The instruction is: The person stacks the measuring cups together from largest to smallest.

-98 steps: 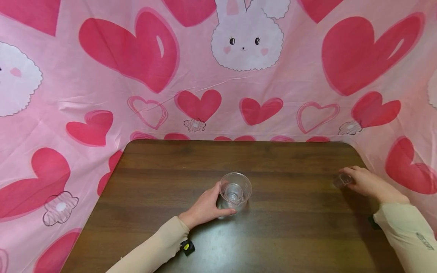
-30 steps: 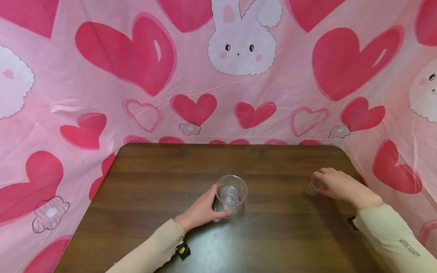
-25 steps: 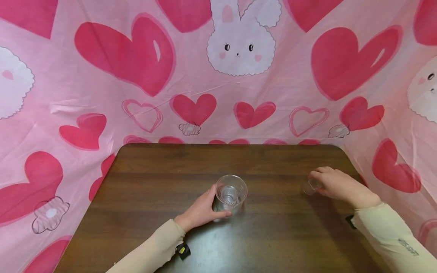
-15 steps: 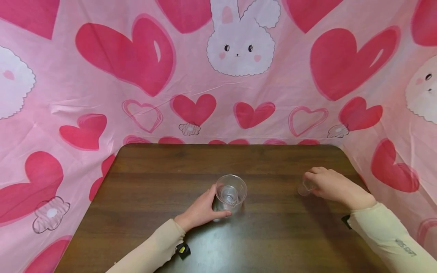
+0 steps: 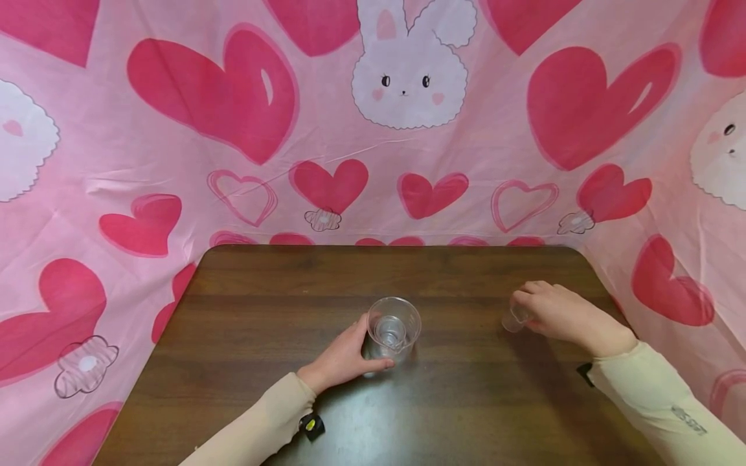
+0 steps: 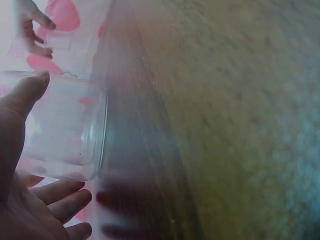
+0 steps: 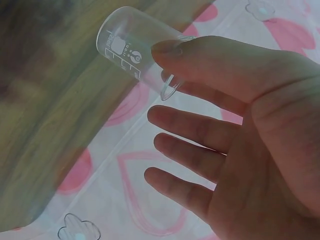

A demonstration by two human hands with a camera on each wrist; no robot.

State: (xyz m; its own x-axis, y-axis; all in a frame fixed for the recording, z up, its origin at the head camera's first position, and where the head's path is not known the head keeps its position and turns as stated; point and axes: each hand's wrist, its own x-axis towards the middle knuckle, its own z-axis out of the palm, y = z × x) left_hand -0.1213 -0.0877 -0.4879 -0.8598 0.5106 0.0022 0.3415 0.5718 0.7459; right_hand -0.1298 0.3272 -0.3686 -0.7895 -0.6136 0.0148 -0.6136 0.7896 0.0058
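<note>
Near the middle of the table in the head view stands a large clear beaker [image 5: 402, 310], with a smaller clear ring showing inside it. My left hand [image 5: 344, 356] holds its left side, thumb in front and fingers behind; the left wrist view shows the thumb along the large beaker's wall [image 6: 60, 125]. At the right, my right hand [image 5: 562, 317] pinches a small clear beaker [image 5: 514, 318]. In the right wrist view, thumb and index finger grip this small beaker [image 7: 135, 50] at its rim. White graduation marks are on its side, and the other fingers are spread apart.
The brown wood-grain table [image 5: 280, 285] has rounded far corners. A pink cloth [image 5: 338, 129] with hearts and rabbits hangs behind it and on both sides. Dark small devices, such as the left wrist camera [image 5: 311, 426], sit at the sleeves.
My right hand has moved left with the small beaker, from near the table's right edge toward the large beaker. The left hand keeps its hold on the large beaker. The head view has shifted slightly.
</note>
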